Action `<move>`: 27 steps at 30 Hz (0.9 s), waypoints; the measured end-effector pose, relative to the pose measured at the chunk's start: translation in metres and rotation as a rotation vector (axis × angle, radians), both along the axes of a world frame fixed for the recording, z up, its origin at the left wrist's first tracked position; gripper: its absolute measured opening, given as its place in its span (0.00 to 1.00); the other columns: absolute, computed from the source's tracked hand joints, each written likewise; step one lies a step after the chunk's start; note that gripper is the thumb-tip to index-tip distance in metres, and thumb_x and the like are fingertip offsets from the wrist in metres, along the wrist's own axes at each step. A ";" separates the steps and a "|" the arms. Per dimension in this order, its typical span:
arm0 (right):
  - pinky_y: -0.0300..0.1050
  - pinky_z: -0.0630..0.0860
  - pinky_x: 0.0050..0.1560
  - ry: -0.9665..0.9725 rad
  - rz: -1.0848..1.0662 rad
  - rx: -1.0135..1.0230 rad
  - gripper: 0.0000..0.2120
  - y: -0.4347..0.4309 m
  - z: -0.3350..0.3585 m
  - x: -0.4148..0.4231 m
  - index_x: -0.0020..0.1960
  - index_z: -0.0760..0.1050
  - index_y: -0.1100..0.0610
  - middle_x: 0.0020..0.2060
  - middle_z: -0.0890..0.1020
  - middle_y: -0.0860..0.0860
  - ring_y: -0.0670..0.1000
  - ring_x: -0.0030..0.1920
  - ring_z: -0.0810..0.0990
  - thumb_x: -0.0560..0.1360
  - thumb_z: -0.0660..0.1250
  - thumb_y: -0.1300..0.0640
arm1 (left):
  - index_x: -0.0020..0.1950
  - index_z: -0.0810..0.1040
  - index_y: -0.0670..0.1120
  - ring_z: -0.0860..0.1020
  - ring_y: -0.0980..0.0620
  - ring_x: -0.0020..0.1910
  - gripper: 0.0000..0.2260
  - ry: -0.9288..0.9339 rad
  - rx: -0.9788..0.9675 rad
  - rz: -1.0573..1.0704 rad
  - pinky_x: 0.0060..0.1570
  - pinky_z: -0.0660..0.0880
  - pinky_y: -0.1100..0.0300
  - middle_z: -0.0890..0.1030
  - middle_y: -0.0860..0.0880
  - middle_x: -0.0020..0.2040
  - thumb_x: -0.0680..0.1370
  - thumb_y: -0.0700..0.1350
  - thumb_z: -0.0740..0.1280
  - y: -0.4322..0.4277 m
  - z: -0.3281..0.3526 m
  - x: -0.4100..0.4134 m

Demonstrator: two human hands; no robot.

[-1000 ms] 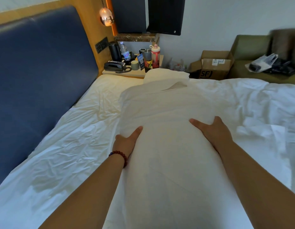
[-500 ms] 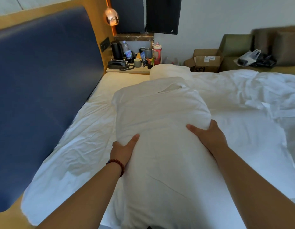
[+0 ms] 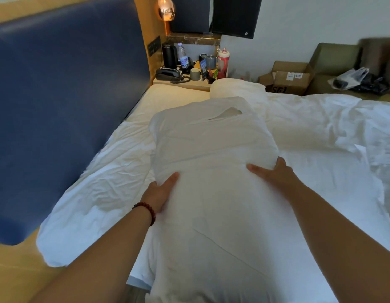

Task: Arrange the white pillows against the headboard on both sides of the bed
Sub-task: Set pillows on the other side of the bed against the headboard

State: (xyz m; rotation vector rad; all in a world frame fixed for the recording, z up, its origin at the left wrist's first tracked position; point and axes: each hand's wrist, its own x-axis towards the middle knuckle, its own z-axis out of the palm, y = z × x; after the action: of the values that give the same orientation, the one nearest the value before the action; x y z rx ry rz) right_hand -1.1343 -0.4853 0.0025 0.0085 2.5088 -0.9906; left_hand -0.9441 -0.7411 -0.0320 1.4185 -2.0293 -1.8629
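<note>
Head view, left hand (image 3: 160,193) and right hand (image 3: 275,174) clasping white pillow (image 3: 211,154) by its sides (thumbs on top)

**One box logo legible, other labels blurred**

The cardboard box (image 3: 285,80) beyond the bed (image 3: 320,119) carries bold black letters "SF" low on its front face, followed by a curved stroke like a bracket. The bed's edge cuts off their lower part. They sit just right of the far pillow (image 3: 235,88). A white sticker (image 3: 295,75) on the same box bears dark marks too small to read. On the counter (image 3: 196,84), the water bottle (image 3: 183,56) has a blue label with white lettering, something like "men", not fully legible. A blue card (image 3: 203,67) beside the cup (image 3: 195,74) shows pale print, unreadable. The telephone (image 3: 168,74) keys are too blurred for numbers.
</note>
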 end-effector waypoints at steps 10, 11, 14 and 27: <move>0.53 0.73 0.60 -0.014 -0.076 -0.104 0.56 -0.026 0.013 -0.044 0.73 0.61 0.58 0.67 0.73 0.58 0.61 0.62 0.75 0.59 0.70 0.24 | 0.72 0.69 0.43 0.76 0.44 0.60 0.57 -0.062 0.085 0.049 0.64 0.72 0.49 0.77 0.46 0.65 0.53 0.79 0.68 -0.017 -0.003 -0.025; 0.56 0.74 0.61 -0.025 -0.104 -0.118 0.57 -0.030 0.011 -0.041 0.73 0.60 0.58 0.66 0.73 0.58 0.61 0.62 0.76 0.57 0.71 0.24 | 0.71 0.70 0.43 0.77 0.44 0.59 0.54 -0.051 0.116 0.054 0.63 0.72 0.50 0.78 0.46 0.63 0.55 0.77 0.69 -0.022 -0.004 -0.025; 0.57 0.73 0.64 0.016 -0.146 -0.116 0.54 -0.045 0.004 -0.027 0.74 0.59 0.54 0.66 0.74 0.56 0.61 0.63 0.76 0.59 0.72 0.26 | 0.69 0.73 0.45 0.78 0.45 0.56 0.55 -0.050 0.215 0.024 0.63 0.73 0.48 0.80 0.46 0.59 0.52 0.78 0.71 -0.046 -0.014 -0.028; 0.55 0.73 0.62 0.057 -0.350 -0.274 0.49 -0.193 -0.039 0.089 0.73 0.64 0.50 0.65 0.76 0.51 0.58 0.63 0.75 0.59 0.72 0.27 | 0.64 0.69 0.48 0.74 0.53 0.45 0.29 0.090 -0.015 -0.037 0.45 0.70 0.58 0.75 0.51 0.56 0.71 0.66 0.68 -0.216 -0.002 0.002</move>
State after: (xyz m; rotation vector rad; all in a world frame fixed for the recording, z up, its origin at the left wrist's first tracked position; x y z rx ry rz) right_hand -1.0454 -0.6778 -0.0367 0.3501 2.4491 -1.4868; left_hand -0.9419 -0.9574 -0.0344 1.2772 -2.0367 -1.8851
